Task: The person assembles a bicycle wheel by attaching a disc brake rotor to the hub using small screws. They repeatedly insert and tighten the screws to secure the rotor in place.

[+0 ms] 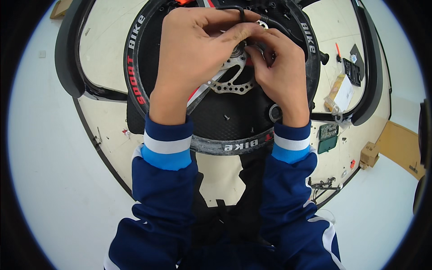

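A wheel with a black tire [135, 63] lies flat on a black textured seat [207, 121]. At its middle sits a silver brake disc [231, 86] with holes and cut-outs. My left hand [191, 49] is closed over the hub, with a black L-shaped hex key [234, 7] at its fingers. Beside it, my right hand [288, 67] has thumb and fingers pinched together at the hub. The two hands touch, and what the right fingertips hold is hidden. Small screws [226, 117] lie on the seat inside the wheel.
Black armrests [67, 49] flank the seat on both sides. A dark ring-shaped part [275, 112] rests by the tire near my right wrist. On the floor at right are a black tool case [352, 72], a green case [327, 145] and a cardboard box [370, 154].
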A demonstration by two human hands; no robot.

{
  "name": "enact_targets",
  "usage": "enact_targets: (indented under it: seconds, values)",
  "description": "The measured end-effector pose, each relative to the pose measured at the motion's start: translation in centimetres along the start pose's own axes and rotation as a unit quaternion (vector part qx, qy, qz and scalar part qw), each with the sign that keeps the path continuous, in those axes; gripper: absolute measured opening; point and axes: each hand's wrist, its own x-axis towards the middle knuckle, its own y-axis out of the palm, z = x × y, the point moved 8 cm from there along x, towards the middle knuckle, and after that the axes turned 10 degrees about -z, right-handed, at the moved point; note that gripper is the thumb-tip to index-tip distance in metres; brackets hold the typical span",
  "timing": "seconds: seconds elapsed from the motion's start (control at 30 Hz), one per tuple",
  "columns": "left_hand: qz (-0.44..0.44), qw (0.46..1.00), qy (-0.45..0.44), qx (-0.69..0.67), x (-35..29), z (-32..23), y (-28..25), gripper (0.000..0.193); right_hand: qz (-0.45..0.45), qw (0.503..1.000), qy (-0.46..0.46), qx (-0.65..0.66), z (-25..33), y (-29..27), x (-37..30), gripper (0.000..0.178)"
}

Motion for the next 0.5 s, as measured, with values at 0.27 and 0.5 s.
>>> enact_targets:
  seconds: [0.27, 0.5]
  values:
    - [-0.078, 0.997, 0.022, 0.014, -0.2, -0.5, -0.3, 0.024, -0.041, 0.992, 0.078, 0.091, -0.7, -0.8, 0.0, 0.017]
    - [-0.023, 0.995, 0.062, -0.072, -0.1, -1.0, 1.4, 0.029, -0.041, 0.991, 0.04, 0.124, -0.9, -0.4, 0.2, 0.013]
